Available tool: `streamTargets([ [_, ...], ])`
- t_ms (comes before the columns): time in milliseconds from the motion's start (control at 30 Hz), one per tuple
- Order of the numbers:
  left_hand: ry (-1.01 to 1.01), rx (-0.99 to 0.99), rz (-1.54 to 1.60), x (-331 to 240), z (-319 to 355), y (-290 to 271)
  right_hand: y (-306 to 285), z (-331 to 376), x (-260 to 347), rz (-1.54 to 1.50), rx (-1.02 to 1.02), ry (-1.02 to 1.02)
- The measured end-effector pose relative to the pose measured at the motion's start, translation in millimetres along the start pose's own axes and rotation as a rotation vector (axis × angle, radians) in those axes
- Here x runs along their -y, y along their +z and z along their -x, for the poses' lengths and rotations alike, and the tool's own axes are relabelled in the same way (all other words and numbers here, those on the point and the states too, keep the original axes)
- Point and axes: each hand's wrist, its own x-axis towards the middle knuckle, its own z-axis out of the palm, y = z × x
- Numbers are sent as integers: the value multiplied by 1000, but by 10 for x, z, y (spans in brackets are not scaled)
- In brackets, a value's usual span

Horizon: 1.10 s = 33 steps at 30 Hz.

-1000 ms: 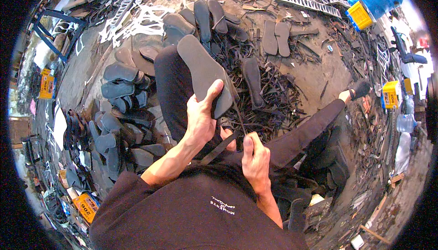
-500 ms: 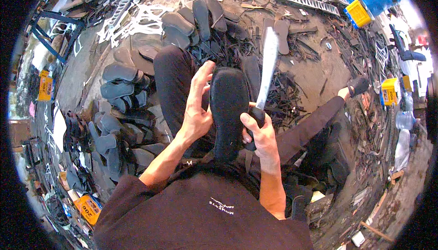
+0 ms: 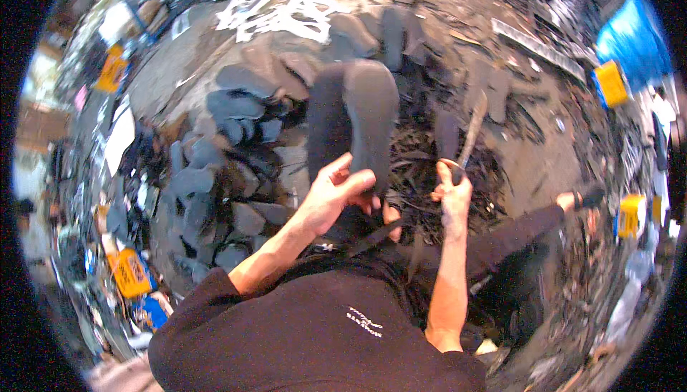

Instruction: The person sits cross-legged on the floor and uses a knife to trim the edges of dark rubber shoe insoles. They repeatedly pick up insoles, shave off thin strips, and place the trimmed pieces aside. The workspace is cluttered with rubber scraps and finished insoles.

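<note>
A dark grey shoe sole stretches away from me over my raised knee, its broad rounded end farthest off. My left hand pinches its near, narrower end between thumb and fingers. Off to the right, my right hand is wrapped round the dark handle of a long-bladed knife, whose blade slants up and away, apart from the sole. A thin dark strip lies across my lap below the left hand. Motion blurs the fine edges.
Heaps of dark soles lie at my left and ahead. Black offcuts litter the floor by the knife. White cut-out webbing lies farther off; a blue sack and a yellow container stand at far right.
The sole has moved forward and turned from its black face to a grey one, with my left hand now on its near end. My right hand has drawn right with the knife. The view has shifted.
</note>
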Motion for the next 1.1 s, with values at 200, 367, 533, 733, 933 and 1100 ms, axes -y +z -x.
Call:
streamTargets([
  [200,653,-829,444,-453,326,-1509,-267,-772,-996,833,-254,-249],
  [367,509,-1079,912,-47,889,-2926,-216,-777,-1306,837,-245,-335],
  [533,582,-887,269,-59,224,-1409,-507,-818,-1307,674,-295,-433],
  [733,366,-25,-304,162,-774,342,-259,137,104,17,-250,-94],
  [933,268,162,-263,389,-1059,1179,-83,1119,914,-36,-164,-87],
  [1100,-100,98,-49,-33,-918,1334,-355,1686,676,262,-164,-252],
])
